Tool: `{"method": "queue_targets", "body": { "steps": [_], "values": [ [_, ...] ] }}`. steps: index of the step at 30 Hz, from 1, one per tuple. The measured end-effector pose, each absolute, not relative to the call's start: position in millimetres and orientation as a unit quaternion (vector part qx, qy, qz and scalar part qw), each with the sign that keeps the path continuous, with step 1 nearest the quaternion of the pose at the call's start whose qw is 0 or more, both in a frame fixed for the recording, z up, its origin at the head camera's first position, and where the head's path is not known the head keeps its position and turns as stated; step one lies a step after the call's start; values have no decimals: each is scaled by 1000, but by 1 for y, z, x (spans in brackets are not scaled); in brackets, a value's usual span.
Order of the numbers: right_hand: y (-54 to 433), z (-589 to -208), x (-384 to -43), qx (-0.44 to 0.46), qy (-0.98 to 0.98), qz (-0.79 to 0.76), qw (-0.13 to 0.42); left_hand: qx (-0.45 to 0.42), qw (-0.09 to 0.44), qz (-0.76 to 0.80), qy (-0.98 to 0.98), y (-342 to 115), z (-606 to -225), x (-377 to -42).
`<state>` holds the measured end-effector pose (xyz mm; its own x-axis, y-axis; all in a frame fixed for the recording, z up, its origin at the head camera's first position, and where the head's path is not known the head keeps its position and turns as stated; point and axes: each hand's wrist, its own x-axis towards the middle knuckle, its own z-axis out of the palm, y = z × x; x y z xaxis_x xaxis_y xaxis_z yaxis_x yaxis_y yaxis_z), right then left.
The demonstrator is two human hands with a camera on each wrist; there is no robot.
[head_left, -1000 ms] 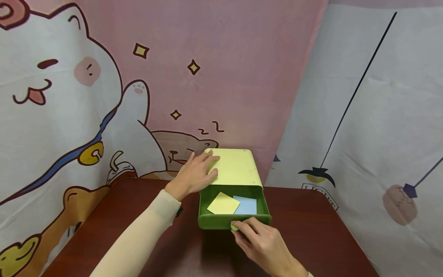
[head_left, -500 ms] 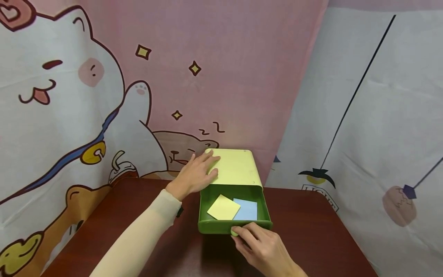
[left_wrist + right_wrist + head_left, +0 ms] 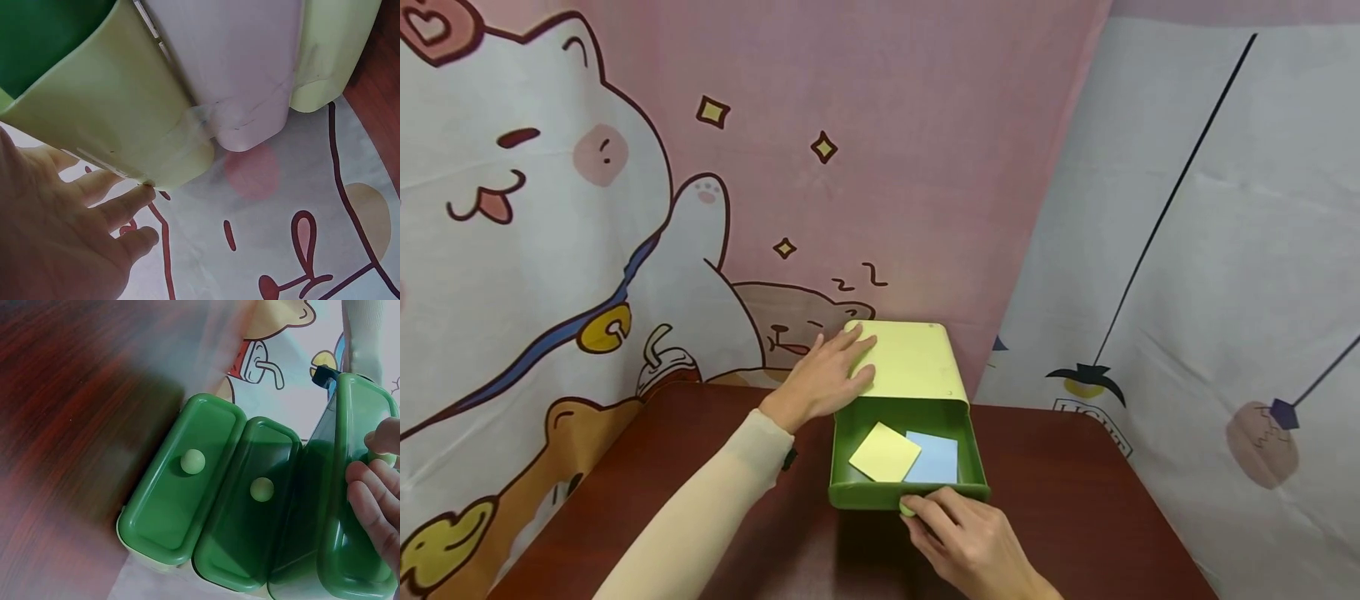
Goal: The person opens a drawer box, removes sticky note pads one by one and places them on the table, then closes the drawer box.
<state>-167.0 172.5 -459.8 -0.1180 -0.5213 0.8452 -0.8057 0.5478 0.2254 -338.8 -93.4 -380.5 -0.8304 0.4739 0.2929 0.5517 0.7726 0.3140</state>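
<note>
A small drawer cabinet with a pale yellow top [image 3: 913,358] stands on the table, its green top drawer [image 3: 865,498] pulled out. Inside the drawer, a yellow square of paper [image 3: 885,452] partly overlaps a blue square of paper [image 3: 936,460]. My left hand [image 3: 823,375] rests on the cabinet's top at its left edge, fingers spread; in the left wrist view the fingers touch the yellow shell [image 3: 119,119]. At the drawer's front, my right hand [image 3: 970,537] pinches the round light green drawer knob [image 3: 907,507] between thumb and fingers.
Below, in the right wrist view, two more green drawers are closed, with a middle knob [image 3: 262,489] and a bottom knob [image 3: 192,461]. The dark red-brown table [image 3: 1075,492] extends to both sides. A printed cartoon curtain [image 3: 925,167] hangs behind.
The right hand has drawn the top drawer a little farther out toward me, mostly in the first half second. More of the papers shows. The left hand has stayed on the cabinet's top.
</note>
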Motion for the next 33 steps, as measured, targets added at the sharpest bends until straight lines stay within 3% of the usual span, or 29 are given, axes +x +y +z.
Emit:
{"method": "queue_targets", "body": {
  "steps": [33],
  "values": [
    [170,-458,-156,460,-716,153,502,-271,100,-214,-933,-94,-387,-341]
  ]
}}
